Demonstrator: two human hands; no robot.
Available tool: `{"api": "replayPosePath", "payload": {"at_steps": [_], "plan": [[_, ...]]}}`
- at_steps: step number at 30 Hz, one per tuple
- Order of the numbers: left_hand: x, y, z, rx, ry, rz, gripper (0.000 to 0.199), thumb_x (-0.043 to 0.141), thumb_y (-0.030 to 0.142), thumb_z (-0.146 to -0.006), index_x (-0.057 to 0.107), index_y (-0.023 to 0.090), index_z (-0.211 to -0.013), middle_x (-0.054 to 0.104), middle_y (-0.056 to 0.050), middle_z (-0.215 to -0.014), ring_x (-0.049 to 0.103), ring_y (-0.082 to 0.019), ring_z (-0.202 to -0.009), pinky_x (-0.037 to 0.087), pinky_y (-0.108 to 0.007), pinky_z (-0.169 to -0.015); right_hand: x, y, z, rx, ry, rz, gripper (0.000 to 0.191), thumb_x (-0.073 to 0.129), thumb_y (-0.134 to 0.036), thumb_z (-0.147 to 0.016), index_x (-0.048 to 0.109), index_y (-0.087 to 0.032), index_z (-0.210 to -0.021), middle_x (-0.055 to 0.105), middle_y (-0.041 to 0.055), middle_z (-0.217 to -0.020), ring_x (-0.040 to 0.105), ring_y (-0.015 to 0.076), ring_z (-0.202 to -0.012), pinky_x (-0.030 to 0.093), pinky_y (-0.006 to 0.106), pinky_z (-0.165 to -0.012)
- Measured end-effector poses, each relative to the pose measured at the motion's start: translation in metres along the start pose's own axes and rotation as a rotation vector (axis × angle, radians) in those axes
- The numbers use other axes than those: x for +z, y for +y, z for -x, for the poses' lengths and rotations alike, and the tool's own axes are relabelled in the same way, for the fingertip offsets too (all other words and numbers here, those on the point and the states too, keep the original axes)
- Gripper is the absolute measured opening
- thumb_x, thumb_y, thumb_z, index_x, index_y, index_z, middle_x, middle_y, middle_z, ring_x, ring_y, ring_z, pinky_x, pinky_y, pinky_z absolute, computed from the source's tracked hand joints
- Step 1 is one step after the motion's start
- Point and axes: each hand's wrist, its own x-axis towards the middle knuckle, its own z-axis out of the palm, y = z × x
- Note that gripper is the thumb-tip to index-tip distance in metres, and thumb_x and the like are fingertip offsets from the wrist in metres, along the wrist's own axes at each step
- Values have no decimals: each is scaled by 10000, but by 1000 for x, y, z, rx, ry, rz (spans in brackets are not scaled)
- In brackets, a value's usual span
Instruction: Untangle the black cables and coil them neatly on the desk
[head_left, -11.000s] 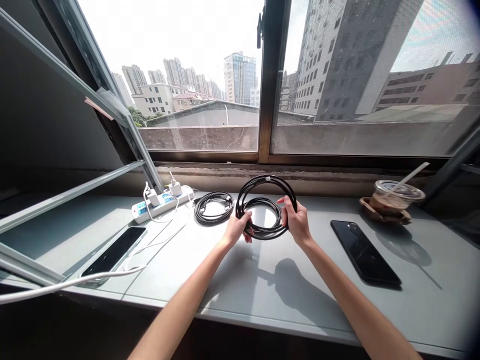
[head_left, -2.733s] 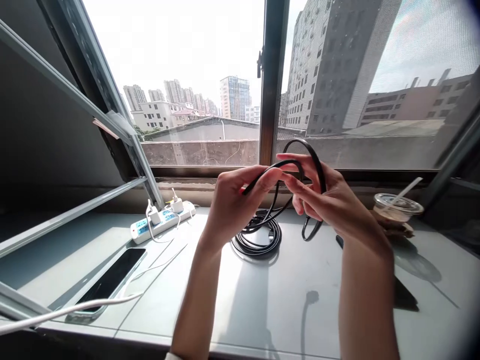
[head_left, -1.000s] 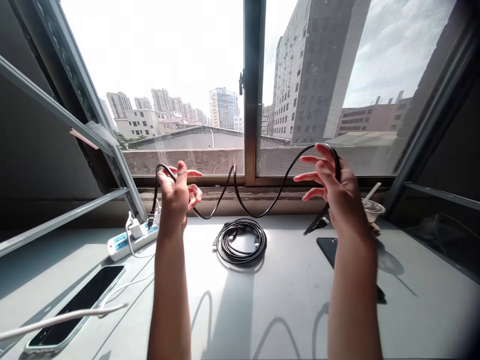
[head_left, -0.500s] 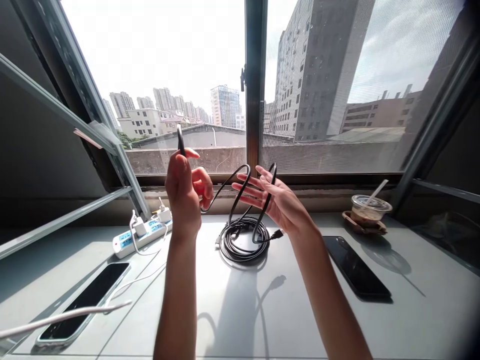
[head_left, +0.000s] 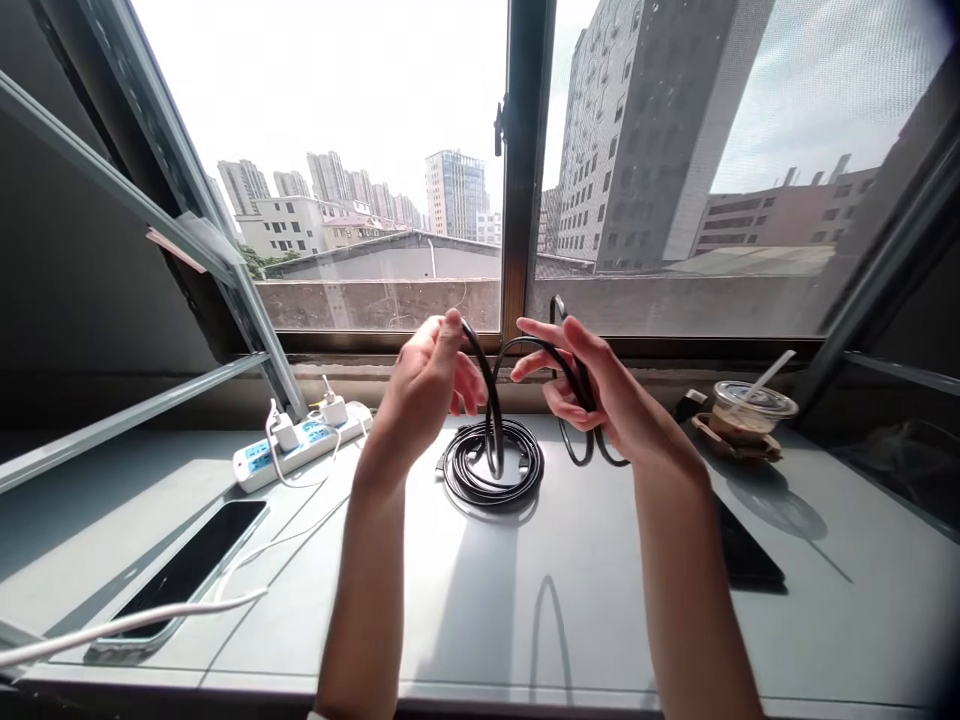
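My left hand (head_left: 431, 385) pinches a black cable (head_left: 491, 385) between thumb and fingers, above the table. From there the cable dips and arches over to my right hand (head_left: 600, 385). Loops of it hang in the right hand, the thumb over them and some fingers curled round. A dark plug (head_left: 688, 405) shows beyond the right wrist. Below and between my hands, a coil of black cable (head_left: 529, 480) lies on the table with connector ends showing. Whether the held cable joins the coil, I cannot tell.
At left are a white power strip (head_left: 296, 455) with chargers plugged in, a phone (head_left: 191, 565) and a white cable (head_left: 142, 622). At right, a dark phone (head_left: 750, 555) is partly behind my forearm. A lidded cup (head_left: 750, 410) with a straw stands beyond it. A window closes off the back.
My left hand has come down and right, towards the other hand. My right fingers, spread before, have curled round the cable loops. The dark plug has swung out to the right.
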Motion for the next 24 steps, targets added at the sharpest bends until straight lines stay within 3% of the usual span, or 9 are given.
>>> {"api": "replayPosePath", "payload": {"at_steps": [3,6,10,12,14,16,19,21,24], "plan": [[9,-4,2,-36,-222,-58,221,533,368,-846,575,155,-806,559,3,-524,540,-121,-457,426,-219,-442,7,0,9,-118,-25,263,696,710,-417,-691,466,-210,-1309,664,36,-880,600,119,-602,489,223,-507],[11,-6,2,57,-284,-96,215,524,331,-852,621,141,-824,627,-31,-664,600,-137,-625,484,-234,-609,5,1,12,-205,22,447,623,699,-287,-706,493,-198,-1288,671,45,-916,640,167,-750,537,272,-640],[6,-7,0,283,-80,-260,211,654,332,-753,644,174,-893,653,-67,-922,600,-199,-920,479,-291,-814,-6,2,5,-298,202,622,415,563,-182,-797,571,-177,-1212,691,51,-889,646,201,-876,522,355,-818],[4,-8,-3,389,44,-332,362,747,291,-648,626,208,-979,616,-66,-1070,543,-230,-1066,469,-314,-862,-9,2,3,-386,277,659,372,541,-152,-801,611,-191,-1164,698,46,-900,638,213,-942,500,380,-876],[4,-10,-7,439,44,-360,491,778,239,-593,600,224,-1050,593,-61,-1132,501,-241,-1142,463,-318,-885,-8,1,4,-459,288,650,348,533,-141,-800,638,-222,-1122,697,31,-919,641,209,-946,516,367,-846],[5,-14,-11,421,-16,-362,416,746,210,-626,616,207,-1020,635,-53,-1044,554,-223,-1072,473,-298,-859,-3,-3,9,-499,283,624,331,528,-140,-801,656,-261,-1081,692,7,-895,654,189,-876,543,329,-747],[7,-20,-16,347,16,-334,105,623,230,-751,627,164,-669,633,-13,-626,623,-147,-661,497,-242,-658,6,-10,15,-516,351,582,313,542,-149,-795,663,-299,-1042,678,-13,-846,650,157,-744,538,284,-612],[8,-23,-17,305,102,-238,359,567,268,-798,497,176,-457,476,24,-393,502,-95,-405,426,-201,-457,8,-12,15,-523,420,546,292,571,-176,-789,654,-297,-1041,670,-8,-856,639,149,-707,528,276,-578],[11,-22,-17,251,200,6,469,568,266,-805,369,185,-387,323,60,-310,301,-43,-260,220,-183,-295,8,-8,6,-509,462,491,224,599,-270,-801,635,-278,-1022,654,2,-808,630,142,-671,513,264,-537]]}}
